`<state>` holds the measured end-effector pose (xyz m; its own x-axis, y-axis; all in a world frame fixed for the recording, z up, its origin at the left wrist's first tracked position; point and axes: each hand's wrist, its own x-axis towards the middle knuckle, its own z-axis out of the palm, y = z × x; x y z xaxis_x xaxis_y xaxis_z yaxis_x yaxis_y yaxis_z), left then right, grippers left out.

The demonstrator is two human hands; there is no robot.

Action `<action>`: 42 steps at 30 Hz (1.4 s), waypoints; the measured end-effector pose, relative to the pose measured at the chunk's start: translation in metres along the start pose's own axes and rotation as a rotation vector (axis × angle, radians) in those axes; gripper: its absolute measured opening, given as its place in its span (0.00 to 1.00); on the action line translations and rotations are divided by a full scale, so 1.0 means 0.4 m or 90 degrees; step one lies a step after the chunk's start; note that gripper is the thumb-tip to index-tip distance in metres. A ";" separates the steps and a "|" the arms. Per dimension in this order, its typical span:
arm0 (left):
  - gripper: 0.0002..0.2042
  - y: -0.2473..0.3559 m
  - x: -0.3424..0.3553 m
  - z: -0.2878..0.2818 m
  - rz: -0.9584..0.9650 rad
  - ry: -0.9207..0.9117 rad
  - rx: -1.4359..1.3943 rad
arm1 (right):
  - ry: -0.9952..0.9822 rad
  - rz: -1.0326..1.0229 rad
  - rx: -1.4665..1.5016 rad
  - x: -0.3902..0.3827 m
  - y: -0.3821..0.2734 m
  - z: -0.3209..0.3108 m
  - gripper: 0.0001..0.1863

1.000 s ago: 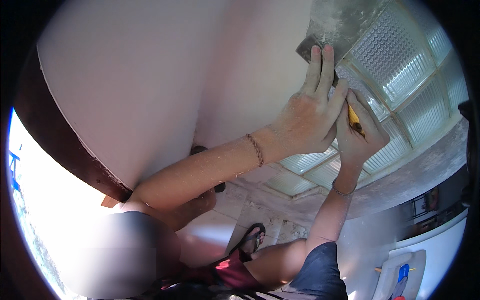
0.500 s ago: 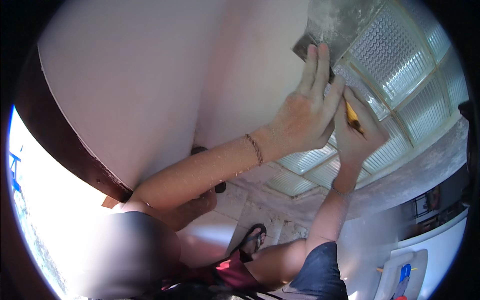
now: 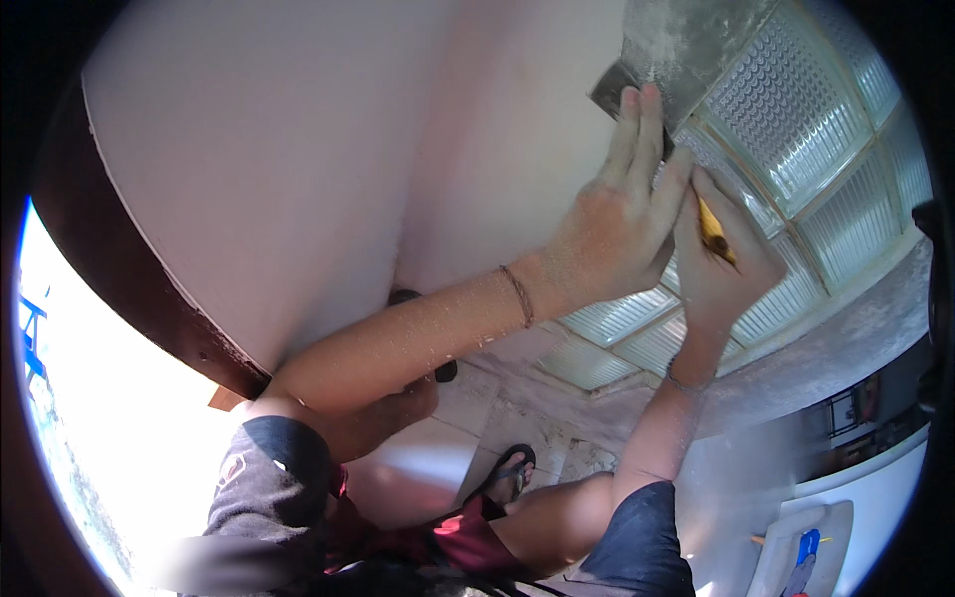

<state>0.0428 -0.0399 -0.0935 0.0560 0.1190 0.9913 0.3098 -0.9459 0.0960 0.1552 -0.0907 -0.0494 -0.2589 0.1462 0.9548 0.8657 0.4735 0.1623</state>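
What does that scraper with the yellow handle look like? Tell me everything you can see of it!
The scraper has a flat, dark grey blade, seemingly metal, and a yellow handle with a brownish end. It slants across the picture, blade toward the upper left. The right grip is closed around the handle; two straight fingers of the left grip lie on the blade. The blade sits where pale wall meets a rough grey patch. Both grips hide much of it.

At one o'clock the left hand [image 3: 611, 234] hides part of a dark blade [image 3: 609, 88]; toward three the right hand [image 3: 734, 264] covers much of a yellow handle [image 3: 712, 229]. At four a pale tray [image 3: 840, 527] is cut off below; toward seven a dark sleeve [image 3: 274, 483] ends blurred
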 end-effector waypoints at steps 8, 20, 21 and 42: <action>0.37 -0.017 -0.007 0.007 0.017 0.007 -0.014 | -0.001 -0.006 0.000 -0.004 -0.006 -0.006 0.11; 0.29 -0.015 -0.011 0.006 0.001 0.037 0.000 | -0.018 -0.033 -0.015 -0.008 -0.004 0.013 0.11; 0.29 -0.016 -0.011 0.006 0.010 0.031 -0.004 | 0.013 -0.025 0.002 -0.006 -0.004 0.010 0.11; 0.29 -0.029 -0.005 0.009 0.003 0.072 -0.043 | -0.008 -0.038 -0.025 0.022 -0.023 -0.002 0.11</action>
<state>0.0423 -0.0282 -0.0971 -0.0518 0.0833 0.9952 0.2450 -0.9650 0.0935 0.1455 -0.0944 -0.0424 -0.3163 0.1293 0.9398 0.8641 0.4480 0.2292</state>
